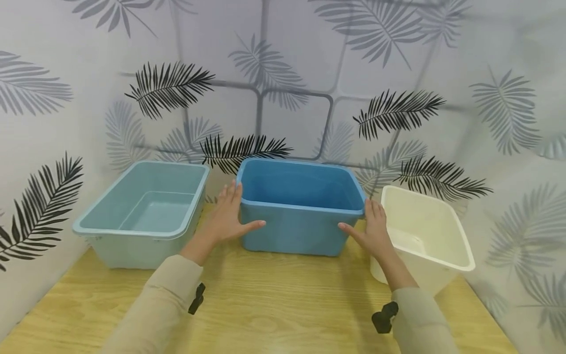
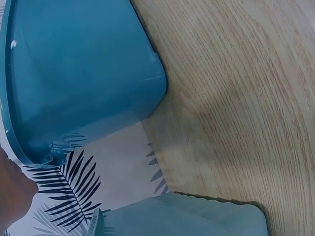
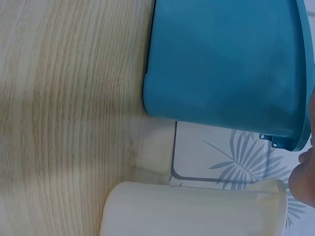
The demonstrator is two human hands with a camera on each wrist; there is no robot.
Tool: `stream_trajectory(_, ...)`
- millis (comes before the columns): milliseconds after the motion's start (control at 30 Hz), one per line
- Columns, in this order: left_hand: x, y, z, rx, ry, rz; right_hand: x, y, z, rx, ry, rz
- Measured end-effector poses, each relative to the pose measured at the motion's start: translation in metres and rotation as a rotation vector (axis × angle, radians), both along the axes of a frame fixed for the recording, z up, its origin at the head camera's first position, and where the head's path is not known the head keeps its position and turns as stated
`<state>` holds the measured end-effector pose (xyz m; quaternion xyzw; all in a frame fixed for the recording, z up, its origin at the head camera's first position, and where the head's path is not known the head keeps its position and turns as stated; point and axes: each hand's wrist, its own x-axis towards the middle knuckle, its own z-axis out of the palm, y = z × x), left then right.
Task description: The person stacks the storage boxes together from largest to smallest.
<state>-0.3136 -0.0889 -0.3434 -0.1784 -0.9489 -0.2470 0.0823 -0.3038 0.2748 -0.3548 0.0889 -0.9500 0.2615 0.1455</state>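
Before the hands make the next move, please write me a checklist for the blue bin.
1. Blue bin upright on table: ok.
2. Left hand at its left end: ok.
3. Right hand at its right end: ok.
4. Firm hold: cannot tell; pressure does not show.
5. Gaps to pale green bin and cream bin: ok, both visible.
6. Whole floor inside blue bin visible: not ok, partly hidden.

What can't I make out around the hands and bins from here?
Blue bin: head view, its near wall hides the inside floor, at least partly.
Left hand: left wrist view, mostly cut off by the left edge.
Right hand: right wrist view, mostly cut off by the right edge.
Cream bin: head view, partly behind the right forearm.
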Motion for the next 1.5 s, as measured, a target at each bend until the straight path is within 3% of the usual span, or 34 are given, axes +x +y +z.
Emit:
stream_trajectory(200,-0.005,0.002,-0.002,-0.023,0.008,-0.007,-0.004,0.003,-0.001,0.023,-0.019,-0.013)
stream_trajectory(567,-0.008,-0.001,-0.005,-0.017,-0.013,0.010,-0.011,-0.004,0.002,0.087,0.022,-0.004)
stream_trajectory(1033,-0.015,0.003,-0.005,-0.061,0.038,0.053,-0.013,-0.006,0.004,0.102,0.038,-0.002)
stream_trajectory(1500,-0.016,0.006,-0.003,-0.057,0.044,0.093,-0.013,-0.010,0.004,0.088,0.052,-0.022)
